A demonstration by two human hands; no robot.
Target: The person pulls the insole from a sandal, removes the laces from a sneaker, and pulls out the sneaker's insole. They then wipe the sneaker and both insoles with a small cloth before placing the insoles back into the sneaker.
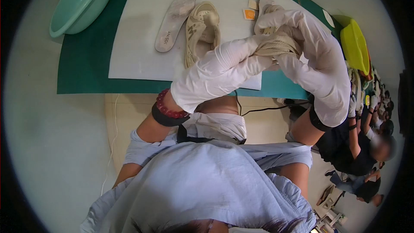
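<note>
White-gloved left hand (236, 57), right hand (314, 39) closed round beige fabric (278, 45); insole (174, 22) reads "JOSIN…".

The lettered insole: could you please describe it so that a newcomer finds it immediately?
On the green table lies a white board. There, just left of a cream shoe, is the insole: flat, dark-lettered at one end, unlike that hollow shoe.

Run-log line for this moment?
white-gloved left hand: holding bunched cream fabric laces | white-gloved right hand: same laces | nearby: beige low shoe, pale flat insole on white rectangular board
</note>
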